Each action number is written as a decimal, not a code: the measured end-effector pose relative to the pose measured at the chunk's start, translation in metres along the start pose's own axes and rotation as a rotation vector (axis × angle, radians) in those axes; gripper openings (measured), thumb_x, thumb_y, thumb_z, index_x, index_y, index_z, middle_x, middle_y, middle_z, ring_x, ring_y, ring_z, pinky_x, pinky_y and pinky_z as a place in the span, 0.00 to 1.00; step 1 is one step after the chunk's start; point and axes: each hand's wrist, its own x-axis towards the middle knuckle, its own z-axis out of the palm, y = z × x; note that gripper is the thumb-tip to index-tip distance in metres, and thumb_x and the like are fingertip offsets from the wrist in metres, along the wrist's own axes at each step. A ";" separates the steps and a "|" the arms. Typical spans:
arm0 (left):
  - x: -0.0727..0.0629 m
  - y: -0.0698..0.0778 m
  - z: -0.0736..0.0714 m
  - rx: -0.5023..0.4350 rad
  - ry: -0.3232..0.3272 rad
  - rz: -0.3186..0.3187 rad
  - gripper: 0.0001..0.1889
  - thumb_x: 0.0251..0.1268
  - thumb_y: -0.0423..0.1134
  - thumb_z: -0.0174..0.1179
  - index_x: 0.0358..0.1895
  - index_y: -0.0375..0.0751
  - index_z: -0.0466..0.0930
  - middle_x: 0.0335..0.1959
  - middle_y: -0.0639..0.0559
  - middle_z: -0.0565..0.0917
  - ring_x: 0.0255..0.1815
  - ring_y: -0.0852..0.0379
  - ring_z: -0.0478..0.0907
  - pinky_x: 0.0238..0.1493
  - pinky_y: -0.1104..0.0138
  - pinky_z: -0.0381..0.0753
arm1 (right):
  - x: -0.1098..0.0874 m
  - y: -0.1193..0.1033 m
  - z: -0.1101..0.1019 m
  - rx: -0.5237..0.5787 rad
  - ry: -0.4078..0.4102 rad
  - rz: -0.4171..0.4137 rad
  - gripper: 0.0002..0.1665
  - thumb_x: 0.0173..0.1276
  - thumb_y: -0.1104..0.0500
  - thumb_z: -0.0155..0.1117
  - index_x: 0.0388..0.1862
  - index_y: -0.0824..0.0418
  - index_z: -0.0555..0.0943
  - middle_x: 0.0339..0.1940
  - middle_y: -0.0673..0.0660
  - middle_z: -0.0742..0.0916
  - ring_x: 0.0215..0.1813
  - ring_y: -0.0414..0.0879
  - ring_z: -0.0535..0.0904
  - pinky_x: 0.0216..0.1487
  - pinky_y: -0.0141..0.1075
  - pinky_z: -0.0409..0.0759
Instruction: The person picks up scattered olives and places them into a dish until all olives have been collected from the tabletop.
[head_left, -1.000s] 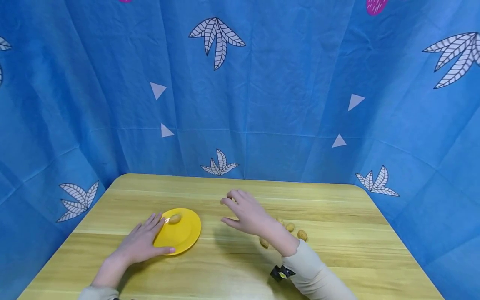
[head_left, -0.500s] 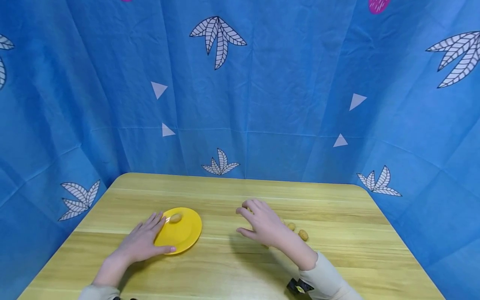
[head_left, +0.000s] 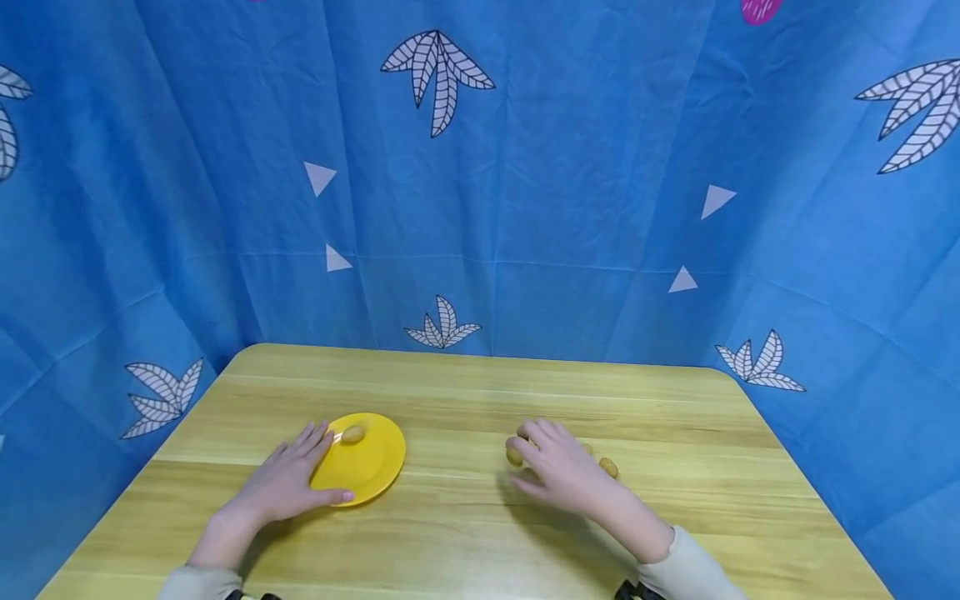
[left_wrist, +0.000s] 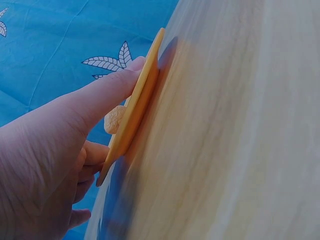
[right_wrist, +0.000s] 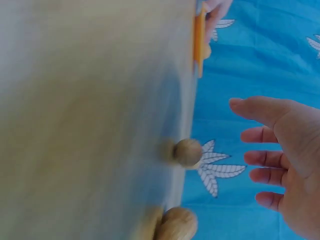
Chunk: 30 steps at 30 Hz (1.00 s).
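My left hand (head_left: pixel 288 483) rests on the near left rim of a yellow plate (head_left: pixel 375 472). Its fingers are spread and fairly straight, and in the left wrist view the thumb (left_wrist: pixel 112 92) lies along the rim. One walnut (head_left: pixel 353 434) sits on the plate near the fingertips. Above the table, my right hand (head_left: pixel 558 467) hovers with loosely bent fingers, holding nothing. A walnut (head_left: pixel 513 457) shows just beyond its fingertips. In the right wrist view a walnut (right_wrist: pixel 188 152) stands apart from the fingers, and another walnut (right_wrist: pixel 177 225) lies closer to the camera.
To the right of my right hand lies one more walnut (head_left: pixel 608 467), with another walnut (head_left: pixel 587 449) partly hidden behind the hand. The wooden table (head_left: pixel 442 550) ends at a blue curtain (head_left: pixel 570 208) with leaf prints at the back and sides.
My right hand has moved right and lower, away from the plate and over the loose walnuts, uncovering one at its left. The left hand stays on the plate.
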 end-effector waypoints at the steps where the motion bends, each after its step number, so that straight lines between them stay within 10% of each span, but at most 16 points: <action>1: 0.000 0.000 0.000 -0.004 -0.002 -0.001 0.55 0.51 0.74 0.58 0.73 0.34 0.60 0.77 0.35 0.57 0.77 0.33 0.52 0.71 0.35 0.54 | -0.003 0.001 0.000 -0.010 -0.009 0.002 0.23 0.56 0.45 0.73 0.46 0.54 0.79 0.38 0.47 0.77 0.38 0.40 0.68 0.36 0.32 0.70; 17: 0.001 -0.002 0.001 -0.014 -0.011 -0.010 0.57 0.50 0.75 0.57 0.74 0.34 0.59 0.77 0.36 0.56 0.78 0.34 0.51 0.72 0.35 0.53 | -0.017 0.005 0.000 -0.069 -0.233 0.083 0.23 0.56 0.41 0.71 0.41 0.55 0.80 0.41 0.48 0.78 0.40 0.41 0.69 0.38 0.33 0.69; 30: -0.002 0.003 -0.003 -0.024 -0.012 -0.008 0.56 0.51 0.74 0.59 0.74 0.33 0.59 0.77 0.35 0.56 0.78 0.33 0.50 0.71 0.34 0.54 | -0.012 0.000 0.004 -0.083 -0.256 0.100 0.19 0.54 0.43 0.74 0.30 0.52 0.76 0.34 0.45 0.73 0.34 0.39 0.60 0.33 0.29 0.55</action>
